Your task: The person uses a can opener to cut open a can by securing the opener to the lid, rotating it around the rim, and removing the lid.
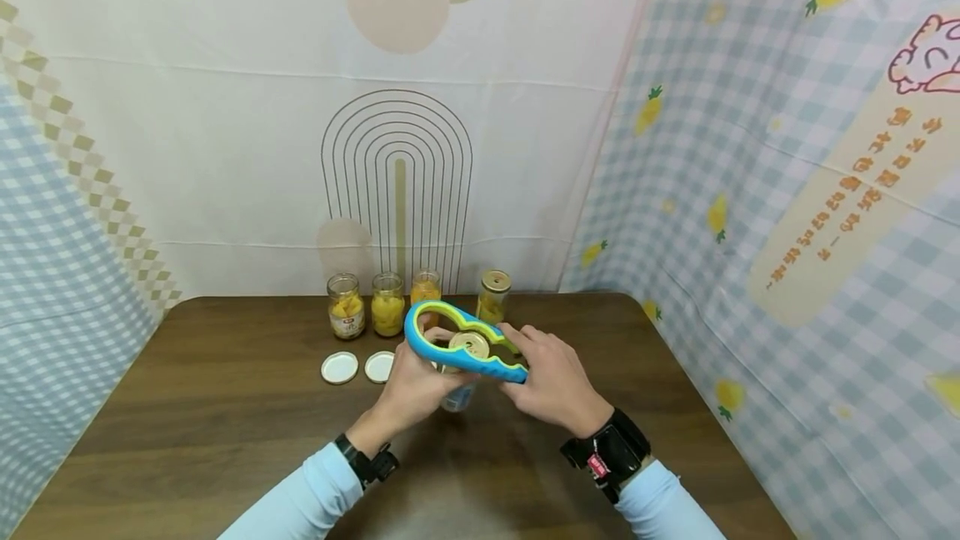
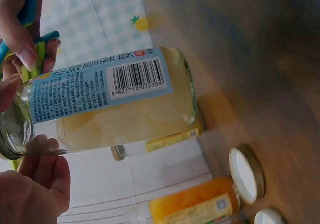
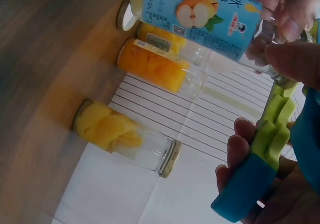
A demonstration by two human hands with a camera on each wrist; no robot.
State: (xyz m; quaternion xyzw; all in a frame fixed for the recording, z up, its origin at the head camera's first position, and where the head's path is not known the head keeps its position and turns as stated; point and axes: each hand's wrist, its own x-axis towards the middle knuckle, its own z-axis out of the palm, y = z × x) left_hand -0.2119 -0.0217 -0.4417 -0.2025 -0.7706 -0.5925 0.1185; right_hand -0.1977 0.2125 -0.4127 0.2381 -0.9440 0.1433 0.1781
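Note:
My left hand [image 1: 418,386] grips a glass jar [image 2: 115,96] round its neck, just under the gold lid [image 1: 470,344]. The jar has a light blue label with a barcode and a fruit picture, and pale contents. Around the lid lies a jar opener [image 1: 429,348], blue outside with a wavy yellow-green inner edge. My right hand [image 1: 553,375] holds the opener by its handle end, fingers curled along the blue-green grip [image 3: 250,184]. In the right wrist view the opener's far end runs out of the picture.
Open jars of yellow fruit [image 1: 346,311] [image 1: 387,307] and a jar of orange fruit [image 1: 425,287] stand at the table's back edge. A capped jar [image 1: 492,298] is to their right. White-lined lids [image 1: 340,367] [image 1: 379,367] lie before them on the brown table [image 1: 225,423]. Curtains hang behind.

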